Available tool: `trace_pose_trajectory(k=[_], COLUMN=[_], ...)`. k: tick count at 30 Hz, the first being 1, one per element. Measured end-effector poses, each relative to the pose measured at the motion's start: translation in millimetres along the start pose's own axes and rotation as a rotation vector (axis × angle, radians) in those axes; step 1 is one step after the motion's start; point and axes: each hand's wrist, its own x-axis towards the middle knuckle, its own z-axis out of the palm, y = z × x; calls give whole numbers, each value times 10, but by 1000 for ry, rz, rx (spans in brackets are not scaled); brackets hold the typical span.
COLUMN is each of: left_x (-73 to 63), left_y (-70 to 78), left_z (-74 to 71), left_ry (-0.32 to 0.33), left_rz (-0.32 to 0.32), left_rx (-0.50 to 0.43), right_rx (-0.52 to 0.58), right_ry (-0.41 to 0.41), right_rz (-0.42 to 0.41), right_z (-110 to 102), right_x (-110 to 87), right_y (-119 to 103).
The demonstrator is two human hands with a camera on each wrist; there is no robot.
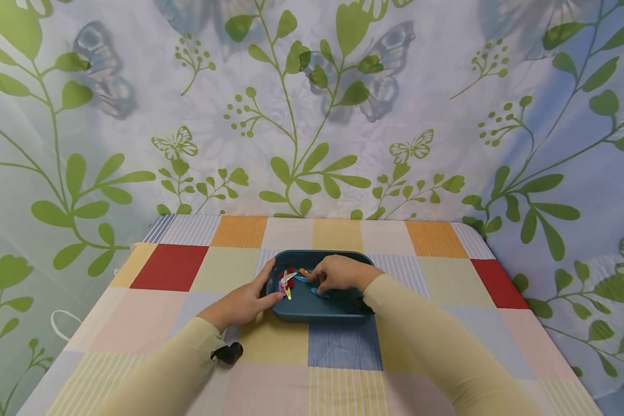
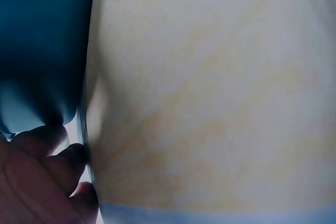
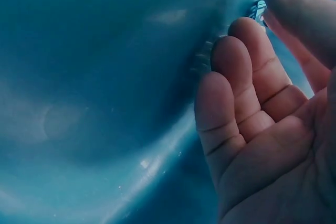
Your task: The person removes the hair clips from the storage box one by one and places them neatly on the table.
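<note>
A dark blue-green tray (image 1: 322,317) sits on the table and holds several colourful hair clips. A cluster of pink, white, red and yellow clips (image 1: 287,283) lies at its left end. My left hand (image 1: 244,303) grips the tray's left side, thumb over the rim; its other fingers touch the outer wall in the left wrist view. Bent over the middle of the tray is my right hand (image 1: 338,273), thumb and index fingertips down by a blue hair clip (image 1: 318,293). Whether they pinch it is hidden. Near the index finger lies an orange clip (image 1: 304,272).
A patchwork-patterned cloth (image 1: 270,381) covers the table. Behind it hangs a curtain (image 1: 312,115) with leaves and butterflies. A white cable (image 1: 62,326) loops beside the table's left edge. A small black object (image 1: 229,353) is at the left sleeve.
</note>
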Motion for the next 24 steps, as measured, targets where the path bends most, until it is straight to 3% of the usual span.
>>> trace_pose_trajectory(k=[24], left_x=[-5], left_y=[0], left_z=[-4], left_ry=[5], left_rz=[-12], left_rx=[22], right_rx=[-49], right_ry=[-36], right_rz=[-22], right_z=[14], right_x=[-3], right_y=[15])
